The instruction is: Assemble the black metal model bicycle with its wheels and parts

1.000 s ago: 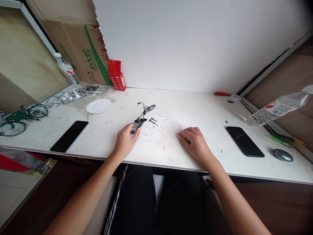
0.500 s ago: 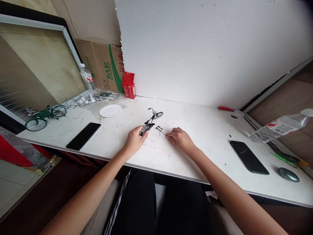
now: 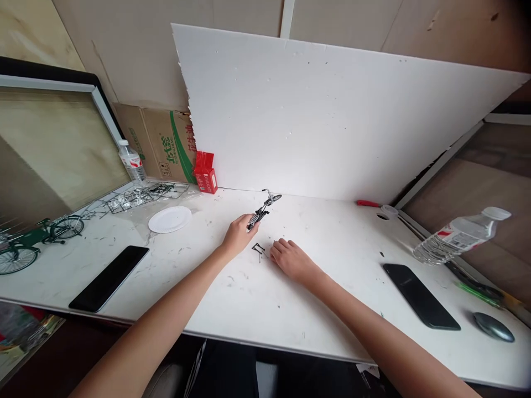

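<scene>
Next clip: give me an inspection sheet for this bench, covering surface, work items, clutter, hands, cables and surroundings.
Surface: white table, scuffed, with small dark specks.
Work items: small black model bicycle, held tilted off the table; small black part lying beside the right fingers.
Clutter: two phones, paper plate, parts sprues, green model bicycle, two water bottles, red carton, mouse.
Hands: left hand grips the black bicycle's rear; right hand rests on the table next to the small part.
Cables: nothing seen.
Surroundings: white foam board and cardboard box against the wall.
</scene>
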### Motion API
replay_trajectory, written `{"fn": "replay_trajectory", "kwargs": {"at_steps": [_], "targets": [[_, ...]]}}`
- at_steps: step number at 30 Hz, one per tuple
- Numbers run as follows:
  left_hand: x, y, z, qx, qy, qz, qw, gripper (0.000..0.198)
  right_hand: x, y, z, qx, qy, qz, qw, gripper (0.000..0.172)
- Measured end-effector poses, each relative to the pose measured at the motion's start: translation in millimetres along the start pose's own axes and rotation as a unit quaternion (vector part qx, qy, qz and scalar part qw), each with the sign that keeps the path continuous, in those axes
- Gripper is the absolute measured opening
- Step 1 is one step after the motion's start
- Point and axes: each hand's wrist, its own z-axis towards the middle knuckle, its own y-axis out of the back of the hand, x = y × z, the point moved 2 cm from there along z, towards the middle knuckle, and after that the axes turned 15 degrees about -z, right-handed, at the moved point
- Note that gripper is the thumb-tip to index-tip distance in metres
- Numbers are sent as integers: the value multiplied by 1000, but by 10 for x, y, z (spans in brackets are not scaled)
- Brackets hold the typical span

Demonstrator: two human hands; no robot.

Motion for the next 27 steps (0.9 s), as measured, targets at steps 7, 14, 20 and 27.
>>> {"fn": "replay_trajectory", "kwargs": {"at_steps": [7,14,20,27], "targets": [[67,-102,-93,-19,15,-76,997,16,-338,-97,-17,-115,-164,318,927,25],[-136,-177,-117,-10,83,-148,985,23,-218,-142,-24,-102,-211,444,865,20],[-439,-284,-210,24,142,-228,963,25,-175,-91,-87,-89,-211,479,848,33],[-509,-355,-270,42,157,-239,957,27,-147,-79,-107,-93,-219,477,846,35]]}}
